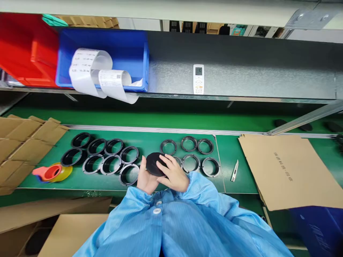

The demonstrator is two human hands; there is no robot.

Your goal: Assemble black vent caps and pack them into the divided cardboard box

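Note:
A black round disc [154, 163] sits between both my hands, just above the green mat [150, 141]. My left hand [146, 178] cups it from below with the thumb up along its left edge. My right hand [174, 173] lies over its right side, fingers curled on the disc. To the left lie several black plastic rings [107, 157] in two rows. Further black rings [198, 155] lie to the right of my hands. Blue sleeves [171, 221] cover both my arms.
A utility knife [234, 170] lies right of the rings, beside a flat cardboard sheet [289, 171]. A tape dispenser [50, 172] and cardboard boxes [24, 139] are at left. On the shelf above stand a blue bin [128, 53] with paper labels, a red bin [26, 50] and a white remote [198, 79].

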